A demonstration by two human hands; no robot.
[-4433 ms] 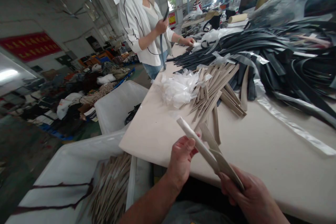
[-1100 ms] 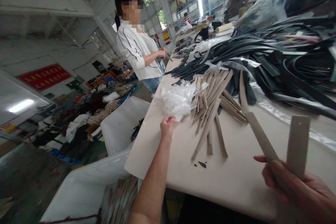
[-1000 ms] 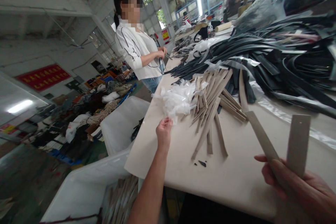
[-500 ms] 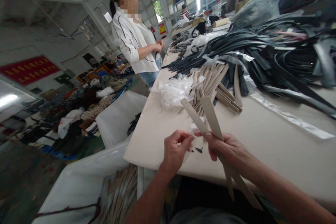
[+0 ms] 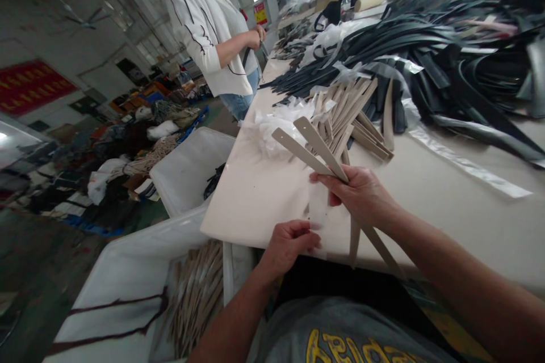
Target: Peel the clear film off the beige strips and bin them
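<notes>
Two flat beige straps (image 5: 304, 150), each with a small hole near its upper end, cross in my right hand (image 5: 351, 187), which is closed round them above the table's front edge. Their lower ends hang past that edge. Lower and to the left, my left hand (image 5: 292, 244) pinches the bottom of a translucent white plastic film strip (image 5: 318, 204). The film's upper end reaches up to the fingers of my right hand; whether they grip it too is hidden. Beyond the straps lie a heap of crumpled clear film (image 5: 270, 127) and a pile of beige straps (image 5: 347, 108).
A large tangle of black straps (image 5: 392, 39) covers the back of the table (image 5: 242, 193). A shiny film strip (image 5: 472, 161) lies at the right. White bins (image 5: 128, 261) stand at the left, one with beige straps inside. A person in a white jacket (image 5: 196, 28) stands across the corner.
My left hand has moved down, drawing the film strip out below my right hand. My right hand has risen slightly with the two straps. The view has tilted downward.
</notes>
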